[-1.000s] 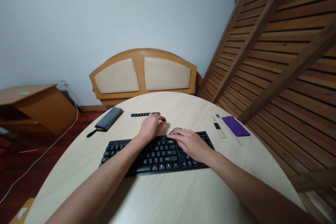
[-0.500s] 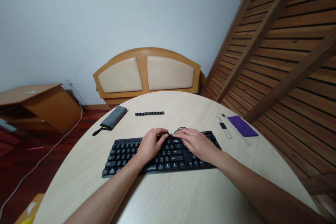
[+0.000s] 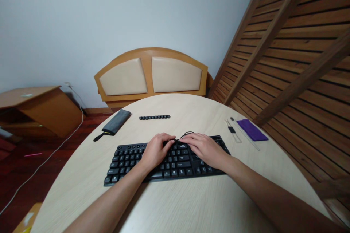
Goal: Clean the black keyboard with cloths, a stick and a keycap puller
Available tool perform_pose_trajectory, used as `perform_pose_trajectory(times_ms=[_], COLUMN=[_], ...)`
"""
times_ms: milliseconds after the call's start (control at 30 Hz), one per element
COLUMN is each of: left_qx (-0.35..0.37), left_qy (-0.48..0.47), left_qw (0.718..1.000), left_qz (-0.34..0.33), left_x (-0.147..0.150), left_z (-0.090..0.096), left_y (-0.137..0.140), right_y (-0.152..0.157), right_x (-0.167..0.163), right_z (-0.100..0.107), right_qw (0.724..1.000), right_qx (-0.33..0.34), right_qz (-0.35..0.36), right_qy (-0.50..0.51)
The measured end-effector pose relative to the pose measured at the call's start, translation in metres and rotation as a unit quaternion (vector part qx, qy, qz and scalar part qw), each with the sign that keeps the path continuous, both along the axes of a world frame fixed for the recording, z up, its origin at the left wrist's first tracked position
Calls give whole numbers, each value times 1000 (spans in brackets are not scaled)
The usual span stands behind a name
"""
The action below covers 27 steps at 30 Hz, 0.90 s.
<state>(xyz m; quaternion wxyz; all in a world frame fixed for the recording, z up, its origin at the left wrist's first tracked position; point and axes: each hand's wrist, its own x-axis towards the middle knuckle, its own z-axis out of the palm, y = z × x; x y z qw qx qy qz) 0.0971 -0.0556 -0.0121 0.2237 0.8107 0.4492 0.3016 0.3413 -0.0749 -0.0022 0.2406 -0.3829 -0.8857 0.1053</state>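
Observation:
A black keyboard (image 3: 184,164) lies across the table under both my hands. At its back edge, my left hand (image 3: 156,151) has its thumb and index finger brought together. My right hand (image 3: 206,150) rests over the right part of the keys, fingers close together and tips nearly meeting the left fingertips. Whatever small thing is between the fingertips is too hidden to make out. The black cable (image 3: 188,132) curves behind the right fingers. Farther back, a row of loose black keycaps (image 3: 154,117) stands on the table.
A grey pouch (image 3: 117,122) with a black strap lies at the left. Toward the right are a wire keycap puller (image 3: 232,130) with a black grip, a thin long-handled tool (image 3: 247,135) and a purple cloth (image 3: 252,130). The round table (image 3: 180,207) has a curved edge.
The view has shifted slightly, so most things appear a little farther left. Both hands stay at the keyboard's back edge with almost the same finger pose.

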Motion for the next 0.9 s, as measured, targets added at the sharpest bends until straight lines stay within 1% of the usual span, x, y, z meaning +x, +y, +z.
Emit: perform_pose_trajectory(times_ms=[267, 633, 800, 900], left_qx=[2, 3, 7, 3], left_qy=[-2, 25, 25, 19], left_qw=[1000, 1000, 1000, 1000], left_qz=[-7, 3, -3, 14], left_x=[-1, 4, 3, 2], left_z=[0, 8, 6, 4], left_y=[0, -7, -5, -3], right_y=[0, 0, 0, -1], right_x=[0, 0, 0, 0], right_z=[0, -1, 0, 1], right_qw=[1000, 1000, 1000, 1000], right_qx=[2, -4, -3, 1], right_qz=[-1, -5, -3, -2], right_qy=[1, -7, -8, -11])
